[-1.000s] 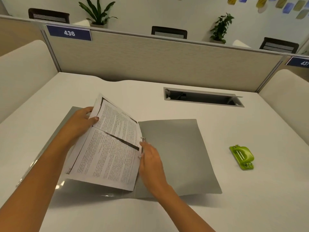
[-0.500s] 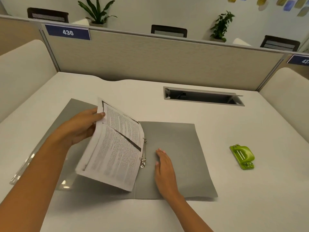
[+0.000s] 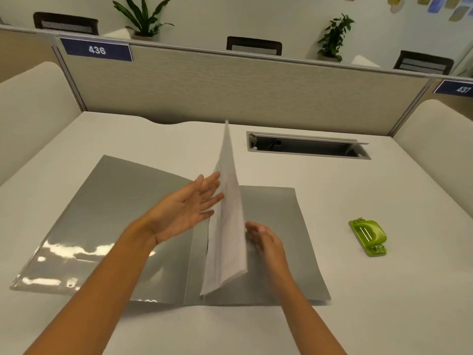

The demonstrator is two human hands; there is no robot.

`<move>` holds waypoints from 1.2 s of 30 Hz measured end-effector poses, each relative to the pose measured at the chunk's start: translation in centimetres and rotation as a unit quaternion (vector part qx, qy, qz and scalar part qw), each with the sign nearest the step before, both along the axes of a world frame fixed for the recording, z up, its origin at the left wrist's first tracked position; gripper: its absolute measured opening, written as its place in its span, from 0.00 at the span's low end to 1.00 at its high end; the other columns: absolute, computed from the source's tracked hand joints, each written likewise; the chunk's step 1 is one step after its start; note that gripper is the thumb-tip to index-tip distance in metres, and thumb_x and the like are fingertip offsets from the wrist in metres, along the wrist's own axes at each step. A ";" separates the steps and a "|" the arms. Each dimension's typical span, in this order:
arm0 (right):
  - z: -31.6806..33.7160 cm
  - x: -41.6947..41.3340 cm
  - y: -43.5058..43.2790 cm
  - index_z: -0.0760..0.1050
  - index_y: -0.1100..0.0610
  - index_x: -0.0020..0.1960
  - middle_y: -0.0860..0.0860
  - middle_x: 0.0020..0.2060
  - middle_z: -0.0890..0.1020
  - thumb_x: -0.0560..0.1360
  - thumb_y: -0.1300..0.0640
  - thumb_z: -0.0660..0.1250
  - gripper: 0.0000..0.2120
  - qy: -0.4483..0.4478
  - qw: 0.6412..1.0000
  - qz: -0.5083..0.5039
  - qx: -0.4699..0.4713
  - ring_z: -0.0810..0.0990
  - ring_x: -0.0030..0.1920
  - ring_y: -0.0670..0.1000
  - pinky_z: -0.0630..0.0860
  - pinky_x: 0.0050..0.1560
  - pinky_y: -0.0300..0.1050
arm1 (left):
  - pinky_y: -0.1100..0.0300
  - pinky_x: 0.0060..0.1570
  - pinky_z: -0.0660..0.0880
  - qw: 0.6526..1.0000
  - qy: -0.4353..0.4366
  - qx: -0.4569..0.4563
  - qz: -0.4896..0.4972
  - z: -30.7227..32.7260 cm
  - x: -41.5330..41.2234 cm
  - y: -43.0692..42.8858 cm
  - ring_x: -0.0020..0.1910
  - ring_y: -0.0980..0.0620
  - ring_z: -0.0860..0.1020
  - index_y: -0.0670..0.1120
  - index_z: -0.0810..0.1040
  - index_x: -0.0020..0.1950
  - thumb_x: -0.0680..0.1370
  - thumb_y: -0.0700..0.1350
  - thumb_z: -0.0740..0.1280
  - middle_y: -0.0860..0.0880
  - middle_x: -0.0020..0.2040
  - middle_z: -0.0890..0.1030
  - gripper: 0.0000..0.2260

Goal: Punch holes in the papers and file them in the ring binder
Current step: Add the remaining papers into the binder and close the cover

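I see the stack of papers [image 3: 229,221] standing nearly on edge along the spine of the open grey ring binder [image 3: 122,216], its long axis running from near me toward the partition, free edge up. My left hand [image 3: 184,208] is spread flat, fingertips touching the stack's left face. My right hand [image 3: 266,239], fingers loosely apart, sits just right of the stack on the binder's right cover, gripping nothing. The green hole punch [image 3: 368,237] lies well right of the binder on the white desk [image 3: 384,303].
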State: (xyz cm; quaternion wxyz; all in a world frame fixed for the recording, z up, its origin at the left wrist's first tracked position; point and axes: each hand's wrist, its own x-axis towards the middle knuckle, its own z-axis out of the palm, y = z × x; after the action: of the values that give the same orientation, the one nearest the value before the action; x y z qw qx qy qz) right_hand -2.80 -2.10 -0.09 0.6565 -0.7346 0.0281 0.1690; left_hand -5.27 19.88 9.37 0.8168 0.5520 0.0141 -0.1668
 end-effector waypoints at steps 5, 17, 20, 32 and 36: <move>3.4 1.1 -2.4 0.80 0.62 0.50 0.55 0.40 0.86 0.82 0.54 0.58 0.16 0.042 0.994 -0.027 0.100 0.85 0.42 0.54 0.80 0.35 0.39 | 0.49 0.75 0.48 0.958 -0.028 0.286 -0.009 -2.8 -0.6 -3.6 0.76 0.57 0.52 0.67 0.58 0.73 0.78 0.64 0.51 0.63 0.77 0.51 0.22; 4.0 3.0 -6.5 0.79 0.55 0.55 0.55 0.48 0.85 0.78 0.47 0.62 0.14 0.058 0.998 0.011 -0.027 0.85 0.43 0.56 0.80 0.44 0.49 | 0.50 0.70 0.30 0.726 -0.110 0.677 -0.046 -10.7 -0.4 -6.8 0.73 0.50 0.29 0.55 0.40 0.78 0.73 0.67 0.39 0.50 0.76 0.30 0.35; 2.8 3.1 -7.4 0.75 0.54 0.58 0.54 0.52 0.83 0.79 0.54 0.64 0.09 0.039 0.992 -0.006 -0.122 0.84 0.45 0.54 0.80 0.41 0.45 | 0.51 0.68 0.28 0.695 -0.132 0.706 -0.041 -11.2 -0.4 -7.3 0.71 0.50 0.27 0.55 0.39 0.77 0.67 0.69 0.32 0.50 0.76 0.31 0.40; 0.7 3.6 -8.7 0.74 0.56 0.64 0.54 0.57 0.81 0.76 0.61 0.67 0.16 0.028 0.981 -0.061 -0.179 0.81 0.51 0.54 0.78 0.57 0.54 | 0.44 0.72 0.48 0.607 -0.142 0.781 -0.037 -12.3 -0.4 -8.8 0.77 0.41 0.54 0.45 0.59 0.76 0.75 0.61 0.38 0.43 0.78 0.54 0.35; 0.1 3.0 -7.9 0.72 0.58 0.64 0.53 0.57 0.80 0.76 0.61 0.68 0.17 -0.040 0.965 -0.099 -0.238 0.78 0.49 0.50 0.74 0.51 0.43 | 0.45 0.66 0.60 0.596 -0.146 0.789 -0.025 -12.8 -0.5 -9.1 0.69 0.41 0.70 0.44 0.71 0.71 0.77 0.59 0.52 0.43 0.73 0.69 0.29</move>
State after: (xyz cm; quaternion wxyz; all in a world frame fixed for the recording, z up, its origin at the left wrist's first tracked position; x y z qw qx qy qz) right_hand 0.18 -9.99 0.06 0.4768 -0.8694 0.1141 0.0624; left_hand -5.78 10.77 -3.42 0.0488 0.9984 0.0070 -0.0287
